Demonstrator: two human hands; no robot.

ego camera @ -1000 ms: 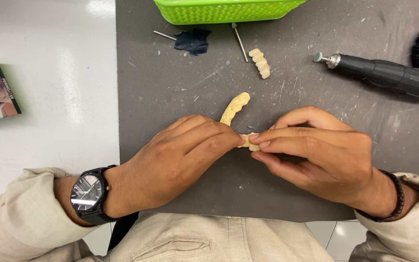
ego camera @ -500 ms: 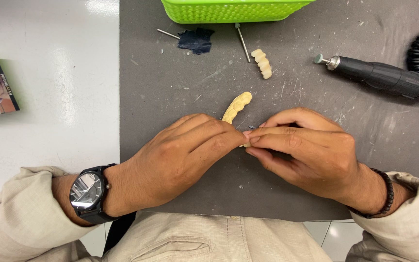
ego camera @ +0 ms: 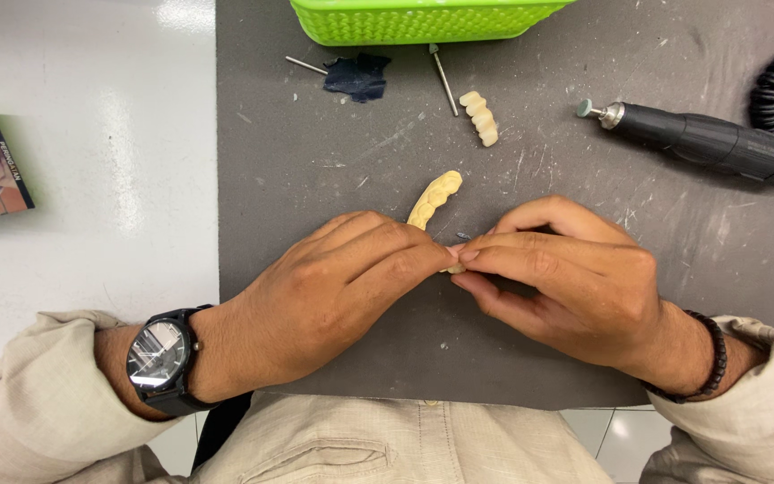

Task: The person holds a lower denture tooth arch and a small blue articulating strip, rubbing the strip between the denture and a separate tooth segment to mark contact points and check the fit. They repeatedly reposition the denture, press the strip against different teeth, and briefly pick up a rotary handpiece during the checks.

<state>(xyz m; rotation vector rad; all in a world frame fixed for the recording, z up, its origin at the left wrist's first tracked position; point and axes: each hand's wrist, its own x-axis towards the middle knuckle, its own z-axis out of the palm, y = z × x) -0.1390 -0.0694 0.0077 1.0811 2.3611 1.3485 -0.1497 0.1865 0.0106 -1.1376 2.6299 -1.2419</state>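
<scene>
Tooth piece [ego camera: 452,267], small and cream-coloured, sits almost hidden where the two hands meet over a dark mat [ego camera: 315,179]. Left hand [ego camera: 333,296] and right hand [ego camera: 566,278] press fingertip to fingertip, both pinching it from either side, probably to steady so tiny a part near the body. Just beyond the fingertips lies a curved row of teeth [ego camera: 434,198]. Farther out lies a second row [ego camera: 479,116], between a thin metal bur [ego camera: 443,79] and a black grinder [ego camera: 700,142], its tip pointing toward the teeth. Beyond the left hand lie a dark scrap [ego camera: 356,76] and, farthest, a green basket [ego camera: 423,22].
</scene>
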